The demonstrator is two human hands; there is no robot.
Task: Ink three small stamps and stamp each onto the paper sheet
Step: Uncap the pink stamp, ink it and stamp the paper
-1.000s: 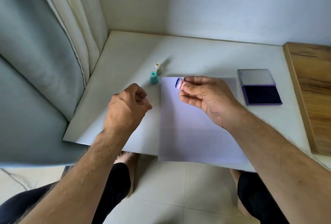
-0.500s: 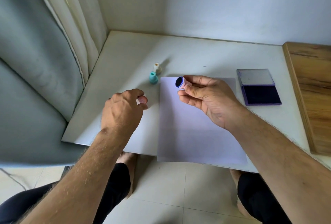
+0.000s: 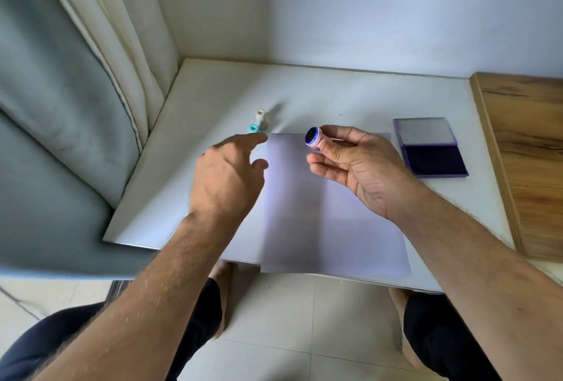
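Observation:
A blank white paper sheet (image 3: 332,216) lies on the white table (image 3: 213,100), its near edge hanging over the table's front. My right hand (image 3: 359,167) pinches a small pink stamp (image 3: 313,136) above the sheet's top, its dark inked face turned toward the camera. My left hand (image 3: 227,176) hovers at the sheet's left edge, fingers stretched out and empty, fingertips near a teal stamp (image 3: 253,128). A cream stamp (image 3: 261,117) stands just behind the teal one. The purple ink pad (image 3: 432,158) lies to the right with its lid open.
A grey curtain (image 3: 61,91) hangs along the table's left side. A wooden board (image 3: 530,149) borders the table on the right. A wall runs behind the table. My knees and the tiled floor show below the table's front edge.
My left hand has uncurled and moved up and right toward the teal stamp. My right hand turned the pink stamp so its inked face shows.

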